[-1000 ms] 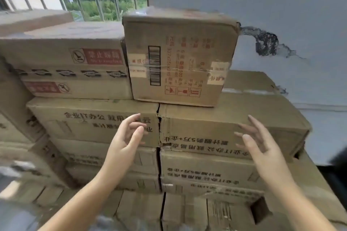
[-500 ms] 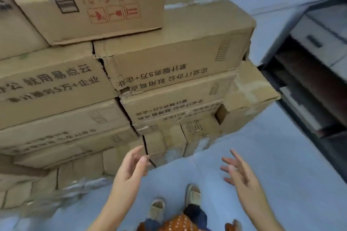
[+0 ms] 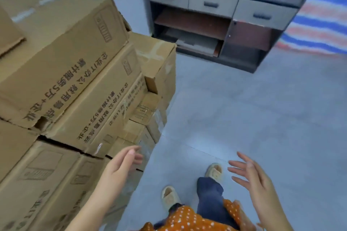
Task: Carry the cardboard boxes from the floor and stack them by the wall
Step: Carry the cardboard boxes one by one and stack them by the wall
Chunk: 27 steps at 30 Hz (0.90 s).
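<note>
Floor (image 3: 253,118): grey, smooth, filling the right and middle of the view.
Boxes (image 3: 62,65): brown cardboard, printed with dark characters, stacked several layers high on the left; a smaller taped box (image 3: 159,56) sits at the stack's right end.
Cabinet (image 3: 223,15): dark, with three grey drawers over open shelves, at the top beyond the stack.
Striped sheet (image 3: 323,15): blue, pink and white, right of the cabinet.
Left hand (image 3: 120,169): fingers loosely spread, holding nothing, just in front of the lower boxes.
Right hand (image 3: 253,178): fingers spread and straight, empty, above the floor.
Slippers (image 3: 169,197): pale, on the floor between the hands.
</note>
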Each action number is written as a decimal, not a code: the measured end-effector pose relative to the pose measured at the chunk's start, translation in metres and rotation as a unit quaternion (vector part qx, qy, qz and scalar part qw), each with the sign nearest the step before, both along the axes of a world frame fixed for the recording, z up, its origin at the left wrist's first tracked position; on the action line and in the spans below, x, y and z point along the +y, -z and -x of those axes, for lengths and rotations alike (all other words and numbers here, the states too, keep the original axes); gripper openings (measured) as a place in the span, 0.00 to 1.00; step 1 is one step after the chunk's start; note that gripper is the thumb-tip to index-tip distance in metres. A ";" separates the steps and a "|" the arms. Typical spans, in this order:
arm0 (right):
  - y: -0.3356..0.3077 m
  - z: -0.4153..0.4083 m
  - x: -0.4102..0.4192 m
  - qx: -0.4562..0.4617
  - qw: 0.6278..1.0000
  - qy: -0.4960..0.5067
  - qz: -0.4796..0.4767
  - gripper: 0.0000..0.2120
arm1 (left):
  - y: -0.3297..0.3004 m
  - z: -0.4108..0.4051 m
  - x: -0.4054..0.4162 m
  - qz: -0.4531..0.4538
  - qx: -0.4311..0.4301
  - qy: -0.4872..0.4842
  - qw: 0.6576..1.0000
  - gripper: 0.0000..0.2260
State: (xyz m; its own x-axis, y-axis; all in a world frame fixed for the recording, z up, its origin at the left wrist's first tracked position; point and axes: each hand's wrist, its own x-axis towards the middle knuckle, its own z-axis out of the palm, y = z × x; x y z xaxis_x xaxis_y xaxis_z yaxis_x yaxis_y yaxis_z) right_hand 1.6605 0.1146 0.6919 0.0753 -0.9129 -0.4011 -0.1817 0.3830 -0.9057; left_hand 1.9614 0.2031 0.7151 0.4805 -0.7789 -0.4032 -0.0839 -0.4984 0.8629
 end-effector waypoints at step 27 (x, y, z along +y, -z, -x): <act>-0.042 0.403 0.390 0.157 0.804 0.574 0.031 0.15 | -0.024 0.521 0.034 0.099 0.003 0.613 0.784 0.10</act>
State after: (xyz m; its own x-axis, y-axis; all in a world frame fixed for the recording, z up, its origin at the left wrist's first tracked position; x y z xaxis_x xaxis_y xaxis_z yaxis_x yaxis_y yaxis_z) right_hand 1.2572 0.5044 0.7337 -0.9255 -0.3285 -0.1883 0.0365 0.4176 -0.9079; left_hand 1.4406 0.2373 0.7388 -0.6799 -0.7011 -0.2150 -0.3898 0.0972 0.9158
